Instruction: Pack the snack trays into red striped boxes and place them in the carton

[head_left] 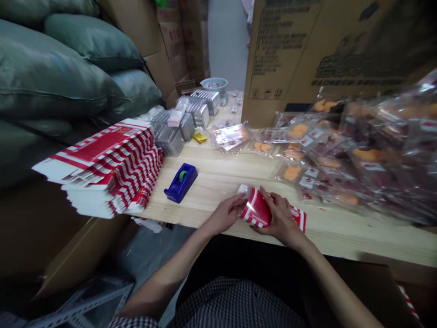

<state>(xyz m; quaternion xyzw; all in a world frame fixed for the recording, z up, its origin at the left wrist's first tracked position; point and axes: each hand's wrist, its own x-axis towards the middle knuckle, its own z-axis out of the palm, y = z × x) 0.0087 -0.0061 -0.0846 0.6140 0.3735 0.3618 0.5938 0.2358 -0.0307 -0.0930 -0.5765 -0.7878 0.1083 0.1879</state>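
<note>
A small red-and-white striped carton [256, 208] is held low over the front edge of the wooden table. My right hand [280, 217] wraps its fingers and thumb around the carton's right part. At the carton's left end, my left hand [228, 213] is closed with curled fingertips against it. A whitish piece [243, 188], either a flap or clear plastic, shows at that end; I cannot tell which. Partly under my right hand lies another red-and-white printed piece [299, 218]. Left of my hands sits a blue tape dispenser [181, 183] with a green core.
Flat red-and-white cartons [112, 159] are stacked at the left. Behind them stand clear plastic boxes [172, 136], a yellow packet [200, 137] and a pale basin [214, 84]. Clear bags with orange pieces [327, 159] pile up at right, before a large cardboard box [290, 54]. Green sacks [54, 77] rise far left.
</note>
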